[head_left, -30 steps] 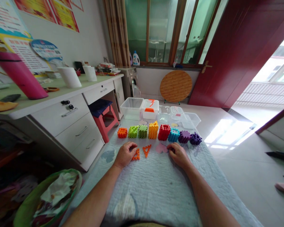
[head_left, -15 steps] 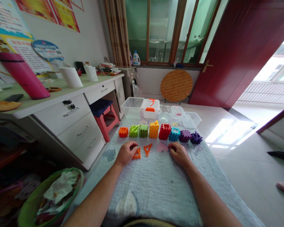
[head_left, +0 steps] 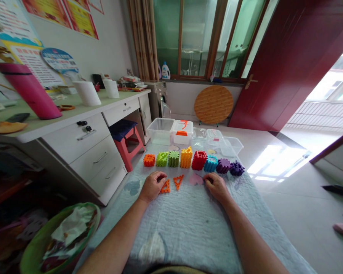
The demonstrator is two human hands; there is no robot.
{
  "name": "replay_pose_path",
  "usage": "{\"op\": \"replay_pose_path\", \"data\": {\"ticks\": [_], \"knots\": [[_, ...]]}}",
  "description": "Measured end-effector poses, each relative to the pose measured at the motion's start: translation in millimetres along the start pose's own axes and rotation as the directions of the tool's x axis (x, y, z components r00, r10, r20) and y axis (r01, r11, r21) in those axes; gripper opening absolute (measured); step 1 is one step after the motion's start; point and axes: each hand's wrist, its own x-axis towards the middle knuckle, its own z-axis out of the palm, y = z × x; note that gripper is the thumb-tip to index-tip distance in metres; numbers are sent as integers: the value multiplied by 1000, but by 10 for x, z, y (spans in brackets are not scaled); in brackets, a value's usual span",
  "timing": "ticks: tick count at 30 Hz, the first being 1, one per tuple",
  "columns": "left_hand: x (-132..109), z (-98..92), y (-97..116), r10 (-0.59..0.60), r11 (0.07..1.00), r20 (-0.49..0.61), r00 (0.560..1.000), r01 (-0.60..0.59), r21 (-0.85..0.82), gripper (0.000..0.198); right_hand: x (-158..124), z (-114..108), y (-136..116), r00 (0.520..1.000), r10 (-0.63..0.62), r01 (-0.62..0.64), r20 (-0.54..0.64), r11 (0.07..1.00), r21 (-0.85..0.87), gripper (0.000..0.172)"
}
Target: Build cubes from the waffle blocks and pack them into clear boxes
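Left forearm [head_left: 117, 234]: bare, it goes from the lower left edge upward to the middle.
Left wrist [head_left: 143, 198]: almost straight, in line with the forearm.
Left hand [head_left: 153, 185]: back side up, fingers bent and directed inward; the palm is hidden.
Right forearm [head_left: 253, 232]: also bare, it slants from the lower right.
Right hand [head_left: 216, 185]: back side up, fingers curled, the fingertips pointing leftward.
Both hands: well apart, nearly level.

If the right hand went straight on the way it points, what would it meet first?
Probably the red block ahead of the right hand, perhaps brushing the blue block beside it; depth is hard to judge.
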Motion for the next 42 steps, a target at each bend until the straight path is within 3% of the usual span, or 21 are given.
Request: {"op": "replay_pose_path", "data": {"ticks": [42], "knots": [[8,11,-2,9,1000,3,1000,-9,25,15,0,-13,-3,1000,1,-1,-21,1000,20,22]]}}
